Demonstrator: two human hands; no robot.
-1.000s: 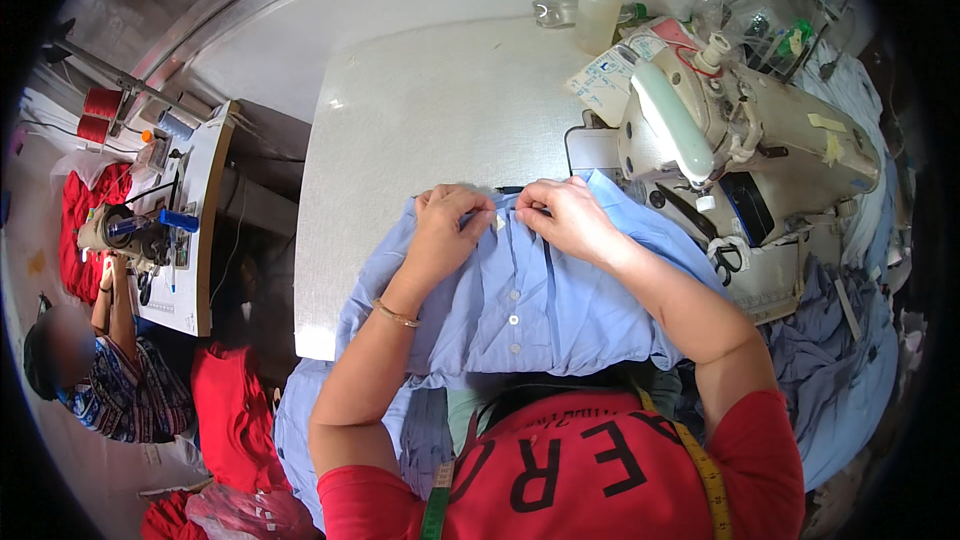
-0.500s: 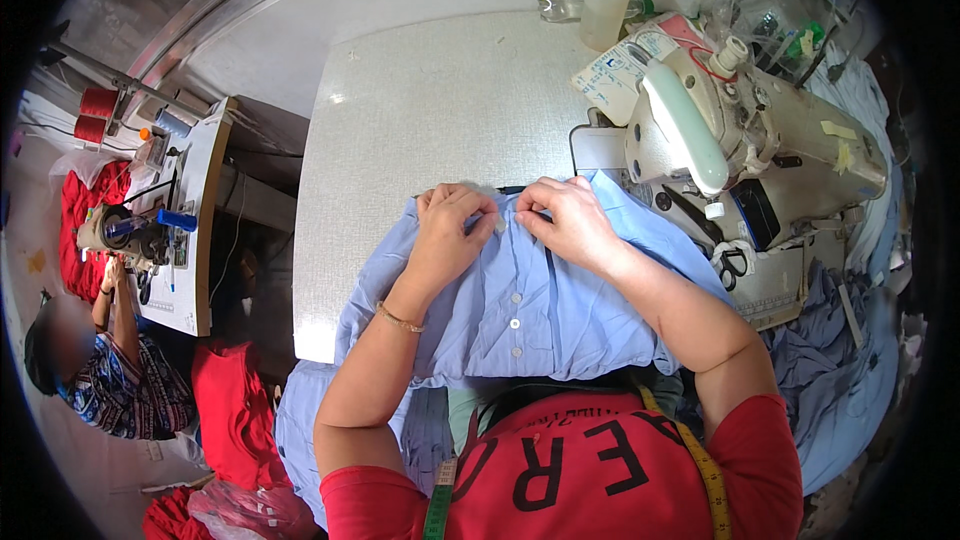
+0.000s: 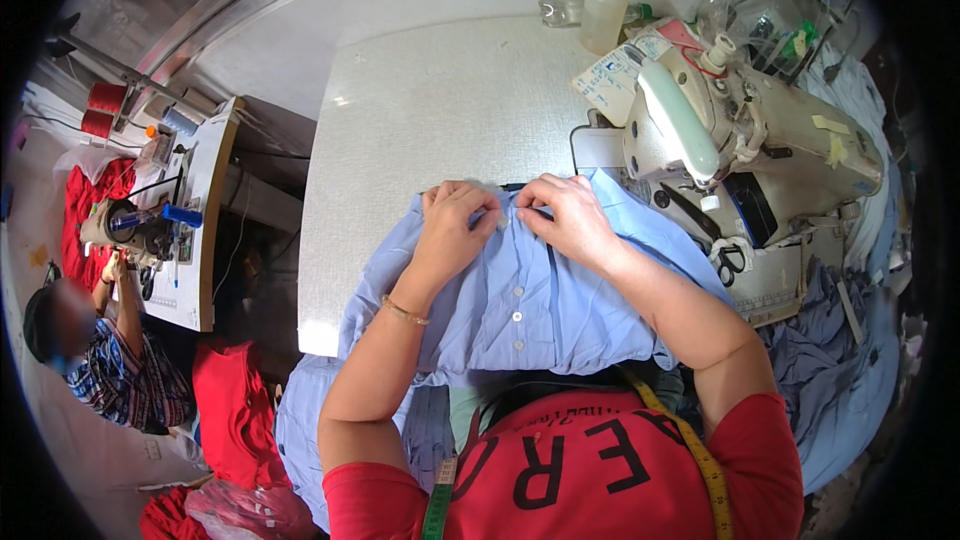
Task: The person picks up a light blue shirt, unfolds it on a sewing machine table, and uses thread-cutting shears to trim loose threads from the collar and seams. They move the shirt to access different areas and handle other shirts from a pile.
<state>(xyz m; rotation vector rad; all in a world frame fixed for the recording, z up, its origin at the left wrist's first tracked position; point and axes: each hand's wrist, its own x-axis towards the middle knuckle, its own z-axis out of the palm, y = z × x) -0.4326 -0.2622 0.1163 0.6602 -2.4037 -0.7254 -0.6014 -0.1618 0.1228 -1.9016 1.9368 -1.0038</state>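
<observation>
A light blue buttoned shirt (image 3: 590, 305) lies across the table's front edge and hangs toward my lap, its row of pale buttons running down the middle. With fingers bent and pressed together, my left hand (image 3: 458, 220) grips the shirt's far edge, left of the button strip. My right hand (image 3: 568, 215) pinches the same edge just right of the strip. A short dark piece shows at the edge between both hands; I cannot make out what it is. Both fingertips are partly hidden by the hands.
At the right stands a sewing machine (image 3: 770, 130), with black scissors (image 3: 732, 260) by its base. Behind it are a green-capped bottle (image 3: 606, 5) and a paper slip (image 3: 612, 80). Blue cloth (image 3: 835, 360) is piled at right. A co-worker (image 3: 115, 360) sits at another machine on the left.
My hands keep their hold on the shirt's edge almost unmoved. The view has shifted slightly. The co-worker's arms have moved a little.
</observation>
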